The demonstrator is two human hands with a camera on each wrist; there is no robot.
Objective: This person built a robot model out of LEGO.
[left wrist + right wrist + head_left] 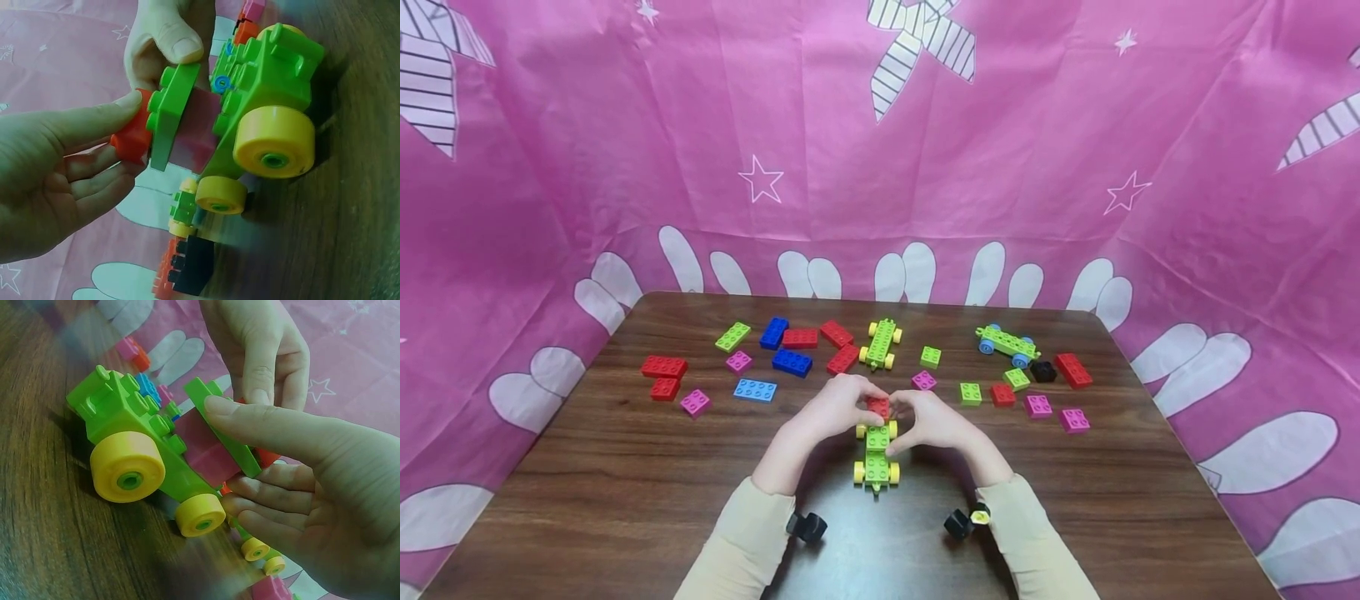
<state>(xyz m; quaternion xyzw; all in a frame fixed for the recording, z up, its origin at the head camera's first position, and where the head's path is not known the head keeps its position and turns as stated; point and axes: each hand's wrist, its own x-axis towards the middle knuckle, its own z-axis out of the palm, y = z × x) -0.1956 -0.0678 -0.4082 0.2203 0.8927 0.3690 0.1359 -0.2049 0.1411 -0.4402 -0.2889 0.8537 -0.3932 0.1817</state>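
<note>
Inside the bench's far edge (pixel 940 317), left grip (pixel 837 406) held red brick (pixel 134 139), right grip (pixel 937 421) green brick (pixel 173 119); seemingly stacking, wanting firm pressing.

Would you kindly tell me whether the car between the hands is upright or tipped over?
Upright: the car has its studs facing up and its yellow wheels down by the table.

Passable tabletop (pixel 572 508) front left, near car (pixel 877 471) blocking middle, loose bricks (pixel 792 362) beyond
</note>
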